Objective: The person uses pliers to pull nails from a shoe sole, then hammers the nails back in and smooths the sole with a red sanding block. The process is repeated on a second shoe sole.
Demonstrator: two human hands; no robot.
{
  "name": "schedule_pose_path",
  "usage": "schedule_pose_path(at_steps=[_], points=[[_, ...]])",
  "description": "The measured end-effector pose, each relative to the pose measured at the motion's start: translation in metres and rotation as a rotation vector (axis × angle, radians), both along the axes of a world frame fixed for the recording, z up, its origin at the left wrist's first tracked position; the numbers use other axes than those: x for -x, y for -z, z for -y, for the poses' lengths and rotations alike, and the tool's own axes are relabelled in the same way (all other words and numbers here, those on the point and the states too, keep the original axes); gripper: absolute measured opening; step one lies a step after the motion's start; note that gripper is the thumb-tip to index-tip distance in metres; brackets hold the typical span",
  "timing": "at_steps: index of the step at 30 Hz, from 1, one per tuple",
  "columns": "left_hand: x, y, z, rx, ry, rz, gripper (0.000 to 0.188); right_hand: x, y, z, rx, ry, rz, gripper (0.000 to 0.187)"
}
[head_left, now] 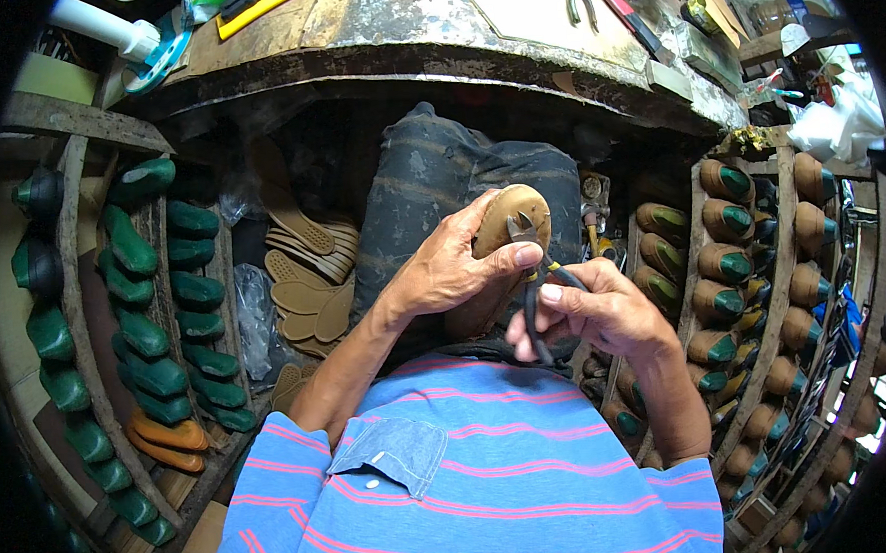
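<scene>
**Smooth, tan, round-ended shoe piece (507, 205) under steel pliers with black-and-yellow handles (532, 317)**

At far left, glossy dark-green foot-shaped lasts (143, 332) line wooden racks. Next comes a loose pile of flat, tan, perforated insoles (304, 299).

The left hand (450, 261) clasps the shoe piece from its left side, thumb laid across the near face, fingers wrapped behind and mostly hidden. The piece sits in front of dark, worn, stained cloth (417, 168) over the lap, its rounded end pointing away from the body. It looks fairly light and firm — probably a stiff form under a thin skin that could scratch or tear. Its smooth face may slip, so the sides seem the best hold, thumb clear of the metal tips.

The pliers' jaws lie over that face; whether they bite anything, I cannot tell. The right hand (610, 313) curls around the handles, thumb pressed along one; its lower fingers are blurred — exactly how they close is unclear.

At far right, brown lasts with green ends (718, 305) fill more racks.
</scene>
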State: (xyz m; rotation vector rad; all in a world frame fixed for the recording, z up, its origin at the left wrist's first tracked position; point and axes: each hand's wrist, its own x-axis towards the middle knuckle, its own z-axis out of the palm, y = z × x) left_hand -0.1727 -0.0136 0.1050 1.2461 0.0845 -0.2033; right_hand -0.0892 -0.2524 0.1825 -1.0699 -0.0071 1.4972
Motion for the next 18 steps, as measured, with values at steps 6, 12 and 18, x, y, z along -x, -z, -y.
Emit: schedule_pose_path(at_steps=[6, 12, 18], points=[[-0.003, -0.002, 0.003, 0.04, 0.038, -0.016, 0.068, -0.015, 0.0, 0.007, -0.057, -0.057, -0.166, 0.042], [-0.002, 0.001, 0.0, -0.032, 0.016, 0.02, 0.077, 0.011, 0.0, -0.003, 0.262, -0.188, 0.587, 0.036], [-0.001, 0.004, -0.005, -0.074, 0.028, 0.033, 0.089, 0.021, 0.005, -0.007, 0.557, -0.447, 1.479, 0.019]])
